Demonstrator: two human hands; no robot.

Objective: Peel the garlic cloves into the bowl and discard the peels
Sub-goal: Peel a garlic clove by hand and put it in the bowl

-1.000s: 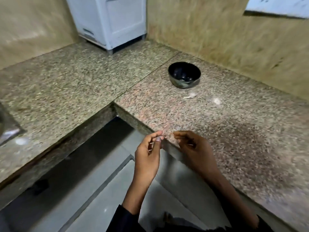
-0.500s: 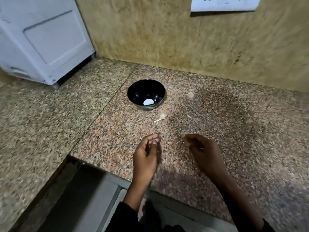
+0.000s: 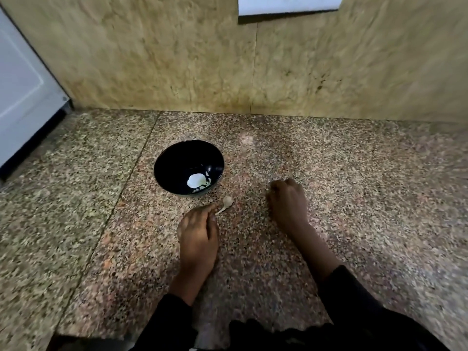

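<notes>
While beside bowl (image 3: 162, 171), left hand (image 3: 198, 239) near garlic clove (image 3: 226, 203)

Home kitchen, going by the fittings. Speckled brown-and-pink granite countertop (image 3: 329, 173) laid in slabs with a visible seam, running into a corner. Backsplash of mottled beige stone-look wall tiles (image 3: 152, 59) with a vertical joint. White panelled appliance or cabinet (image 3: 22, 97) standing on the counter at far left. White switch or socket plate (image 3: 288, 5) on the wall at top. Small glossy black bowl (image 3: 177, 158) on the counter.
</notes>
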